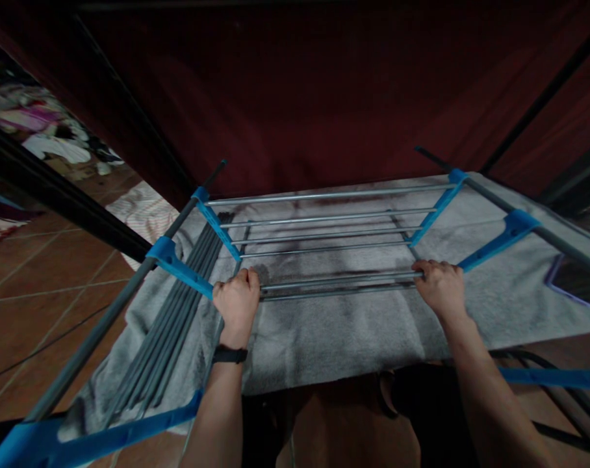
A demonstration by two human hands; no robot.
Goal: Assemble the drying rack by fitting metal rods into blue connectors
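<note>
A partly assembled rack of grey metal tubes and blue plastic brackets, like a clothes drying rack, stands before me. My left hand (237, 298), a dark band on its wrist, is closed around the left end of a thin grey rod (341, 281), where it meets a blue bracket (185, 272). My right hand (440, 286) is closed around the rod's right end, beside another blue bracket (492, 248). Another rod runs just below it. Farther off, several thin rods (324, 222) span two more brackets. My fingers hide the joints between rod and brackets.
A grey blanket (334, 344) lies under the rack. Several loose grey tubes (171, 318) rest on it at the left, and a phone (574, 281) at the right. A dark red panel (324, 97) rises behind. Cloth items (56, 146) lie on the tiled floor at far left.
</note>
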